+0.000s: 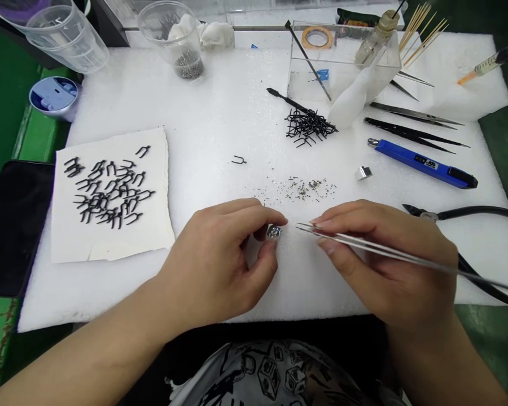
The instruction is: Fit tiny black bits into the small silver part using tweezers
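Between the thumb and fingers of my left hand (224, 262) is a small shiny metal part (274, 232); its exact kind does not show. My right hand (389, 259) pinches a pair of silver tweezers (364, 243), their tips slightly apart and pointing left toward the metal part without touching it. Just beyond both hands lies a scatter of tiny metal bits (307, 188). One black fork-shaped piece (239, 160) rests alone behind my left hand. A heap of similar black pieces (309, 125) sits farther back, and more lie on a white paper sheet (110, 248) at left.
On the right lie a blue utility knife (423, 162), black tweezers (415, 134), pliers (478, 213) and a small silver block (363, 172). A clear plastic box (296, 73) and clear cups (169, 25) stand at the back. A phone (14, 225) is far left.
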A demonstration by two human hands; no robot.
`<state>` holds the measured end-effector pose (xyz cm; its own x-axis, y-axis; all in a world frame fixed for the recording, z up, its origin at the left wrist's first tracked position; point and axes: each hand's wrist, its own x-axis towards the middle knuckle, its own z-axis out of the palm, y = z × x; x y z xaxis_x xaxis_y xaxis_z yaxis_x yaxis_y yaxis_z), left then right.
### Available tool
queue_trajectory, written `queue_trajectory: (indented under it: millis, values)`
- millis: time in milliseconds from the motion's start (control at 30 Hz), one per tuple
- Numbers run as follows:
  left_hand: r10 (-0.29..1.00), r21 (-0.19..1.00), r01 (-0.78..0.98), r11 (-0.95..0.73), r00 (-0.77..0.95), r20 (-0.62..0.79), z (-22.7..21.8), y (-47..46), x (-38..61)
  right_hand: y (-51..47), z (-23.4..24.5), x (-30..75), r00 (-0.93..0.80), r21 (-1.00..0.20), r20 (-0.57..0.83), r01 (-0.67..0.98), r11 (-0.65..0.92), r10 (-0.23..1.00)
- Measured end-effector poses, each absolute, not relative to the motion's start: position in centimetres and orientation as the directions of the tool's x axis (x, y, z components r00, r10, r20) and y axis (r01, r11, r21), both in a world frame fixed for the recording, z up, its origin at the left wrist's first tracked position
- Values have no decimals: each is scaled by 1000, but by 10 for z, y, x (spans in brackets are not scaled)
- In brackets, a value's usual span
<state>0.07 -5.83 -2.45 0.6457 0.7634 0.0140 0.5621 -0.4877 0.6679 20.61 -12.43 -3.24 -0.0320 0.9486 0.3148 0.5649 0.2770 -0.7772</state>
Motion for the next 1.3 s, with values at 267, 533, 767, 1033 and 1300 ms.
queue_trajectory:
  millis: [267, 533, 767, 1033, 1300]
  values:
    - [782, 593, 589, -549, 613, 116, -32, -63, -1, -119, -36, 201, 186, -779, 252, 621, 85, 950]
    - [802, 453, 681, -576, 577, 152, -33, -66, -1, -110, -37, 194, 221, -718, 207, 696, -5, 953]
    - [803, 453, 683, -574, 578, 145, -34, -68, -3, -110, -38, 193, 231, -715, 185, 698, -30, 955]
    - [786, 480, 654, -584, 602, 136, -33, -68, -4, -110, -39, 192, 217, -702, 200, 712, -15, 955]
    - [772, 511, 630, -585, 625, 113, -32, -66, -4, -110, -40, 192, 197, -710, 215, 704, 15, 956]
